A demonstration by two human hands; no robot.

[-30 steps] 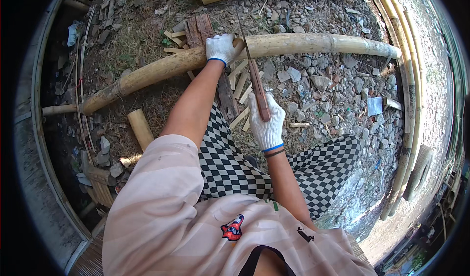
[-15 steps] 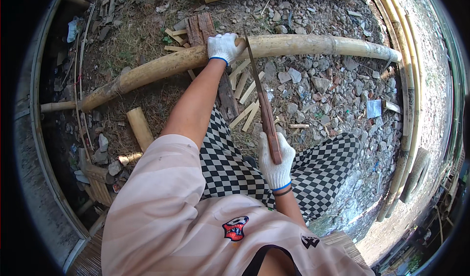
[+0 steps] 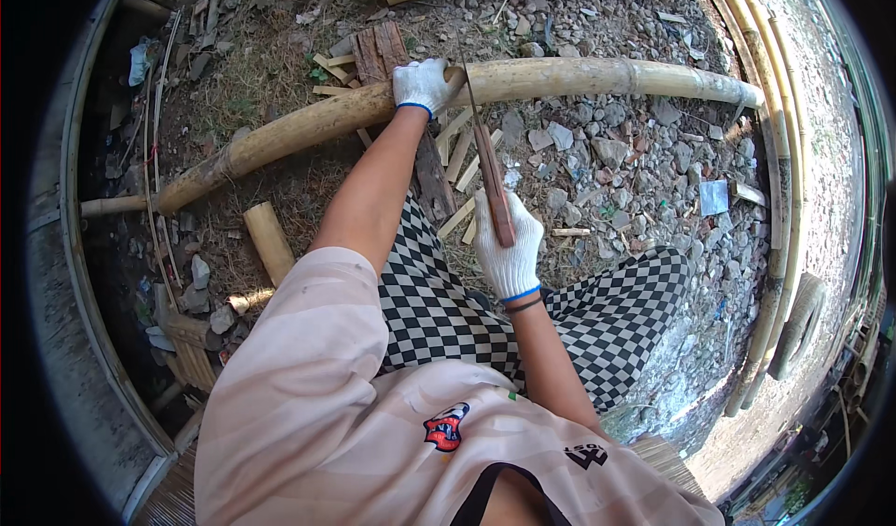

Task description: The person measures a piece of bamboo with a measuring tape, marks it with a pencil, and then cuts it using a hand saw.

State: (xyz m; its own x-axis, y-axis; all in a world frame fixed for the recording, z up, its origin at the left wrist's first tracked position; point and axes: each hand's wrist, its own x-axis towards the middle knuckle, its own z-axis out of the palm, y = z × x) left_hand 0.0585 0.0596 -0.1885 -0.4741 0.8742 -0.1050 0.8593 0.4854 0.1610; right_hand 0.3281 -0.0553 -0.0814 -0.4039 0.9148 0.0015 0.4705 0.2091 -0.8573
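1 saw (image 3: 493,176) across 1 bamboo pole (image 3: 569,76).
L hand (image 3: 421,85) (gloved): grip wrapped over bamboo pole, adj. to saw; R hand (image 3: 510,244) (ditto): grip clenched on saw.

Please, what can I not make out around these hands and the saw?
Head view, saw: its blade is nearly edge-on, too thin to show teeth or cut depth.
Head view, bamboo: the stretch under the left hand is covered by it.
Head view, right hand: its palm is hidden by the back of the glove and the saw's handle.
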